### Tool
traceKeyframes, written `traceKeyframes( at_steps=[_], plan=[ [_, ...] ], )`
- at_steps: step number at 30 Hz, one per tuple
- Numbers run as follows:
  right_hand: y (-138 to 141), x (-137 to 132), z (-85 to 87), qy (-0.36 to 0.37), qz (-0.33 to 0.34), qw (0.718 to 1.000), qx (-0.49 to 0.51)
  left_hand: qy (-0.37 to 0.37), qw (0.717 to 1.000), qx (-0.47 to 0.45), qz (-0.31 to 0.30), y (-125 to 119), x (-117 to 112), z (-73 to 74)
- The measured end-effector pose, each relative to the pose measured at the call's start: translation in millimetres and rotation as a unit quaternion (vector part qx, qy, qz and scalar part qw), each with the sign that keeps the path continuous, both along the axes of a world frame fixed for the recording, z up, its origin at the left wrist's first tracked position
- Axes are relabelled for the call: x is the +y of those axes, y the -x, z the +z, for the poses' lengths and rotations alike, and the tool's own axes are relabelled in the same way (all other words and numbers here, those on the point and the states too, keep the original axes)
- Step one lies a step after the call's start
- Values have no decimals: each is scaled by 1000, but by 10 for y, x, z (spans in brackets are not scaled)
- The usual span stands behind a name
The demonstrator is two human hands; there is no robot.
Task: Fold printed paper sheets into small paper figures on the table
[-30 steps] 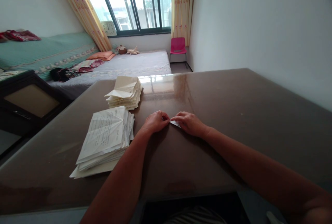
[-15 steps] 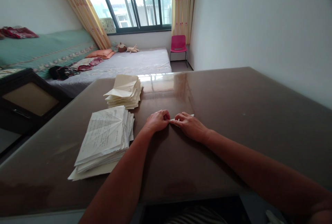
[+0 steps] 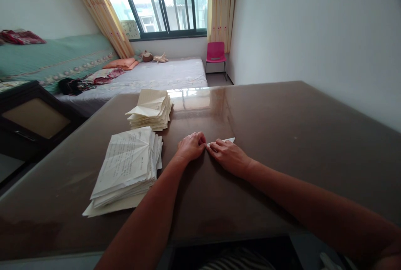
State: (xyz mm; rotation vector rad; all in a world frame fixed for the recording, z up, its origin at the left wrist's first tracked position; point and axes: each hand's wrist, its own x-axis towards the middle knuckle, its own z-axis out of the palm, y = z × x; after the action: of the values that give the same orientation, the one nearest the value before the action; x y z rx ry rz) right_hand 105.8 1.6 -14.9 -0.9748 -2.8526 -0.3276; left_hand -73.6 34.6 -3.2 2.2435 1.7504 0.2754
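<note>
Desk (image 3: 269,111) is bearing white stack (image 3: 123,161) at ten o'clock, cream stack (image 3: 151,102) at eleven. At twelve, left hand (image 3: 191,145), curled, is pinching paper (image 3: 231,140), apparently anchoring it; right hand (image 3: 231,155), loosely flattened, is pressing it.

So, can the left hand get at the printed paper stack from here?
Likely yes: only tabletop shows between the left hand and the printed paper stack, though that hand is at the end of the white paper.

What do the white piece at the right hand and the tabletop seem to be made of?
The white piece looks like matte paper, judging by its thin, crisp tip, though the right hand hides much. The tabletop is brown and glossy, mirroring the window; perhaps lacquered wood or a clear covering, I can't tell.
</note>
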Motion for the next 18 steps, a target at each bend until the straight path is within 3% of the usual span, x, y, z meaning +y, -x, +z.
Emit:
traceKeyframes(
  at_steps=[5, 9, 10, 13, 18],
  plan=[
    [19, -60, 8, -8, 5, 1000, -2, -11, 1000, 19, 0, -6, -24, -18],
    [-181, 154, 130, 98, 27, 993, 57, -7, 1000, 25, -4, -20, -43, 7],
    [-260, 246, 166, 134, 10, 987, 84, -6, 1000, 28, -4, -27, -49, 16],
    [-462, 501, 239, 154, -104, 970, 158, -5, 999, 38, -9, -50, -64, 36],
    [-435, 642, 266, 232, -103, 964, 83, -12, 999, 51, -7, -74, -84, 29]
  ],
)
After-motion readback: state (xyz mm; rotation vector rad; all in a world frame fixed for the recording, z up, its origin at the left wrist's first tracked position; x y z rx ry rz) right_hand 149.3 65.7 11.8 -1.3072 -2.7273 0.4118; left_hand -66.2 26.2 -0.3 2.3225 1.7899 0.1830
